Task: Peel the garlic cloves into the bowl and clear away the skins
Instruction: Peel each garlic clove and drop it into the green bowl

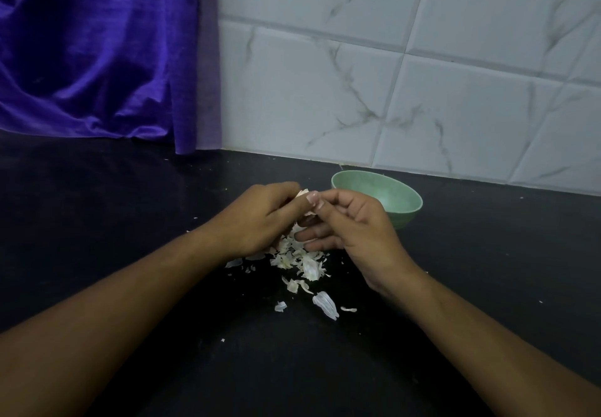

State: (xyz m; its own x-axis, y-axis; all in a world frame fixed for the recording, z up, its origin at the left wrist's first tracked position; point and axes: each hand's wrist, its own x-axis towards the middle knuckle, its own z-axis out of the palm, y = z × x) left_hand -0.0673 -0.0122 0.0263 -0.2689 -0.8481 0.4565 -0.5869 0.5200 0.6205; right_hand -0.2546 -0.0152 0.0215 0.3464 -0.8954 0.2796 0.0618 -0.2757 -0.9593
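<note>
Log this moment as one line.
left hand grips garlic clove | right hand pinches it | skins heaped on counter | bowl behind right hand

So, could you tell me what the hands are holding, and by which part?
The left hand grips a garlic clove, mostly hidden inside its grip; the right hand appears to pinch the clove's exposed, papery tip.

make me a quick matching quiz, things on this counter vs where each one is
1 green bowl
2 garlic skins
3 purple cloth
4 garlic clove

a held between left hand and right hand
b hanging at back left
c scattered on the black counter below the hands
d near the tiled wall, behind the right hand

Pairs: 1-d, 2-c, 3-b, 4-a
</note>
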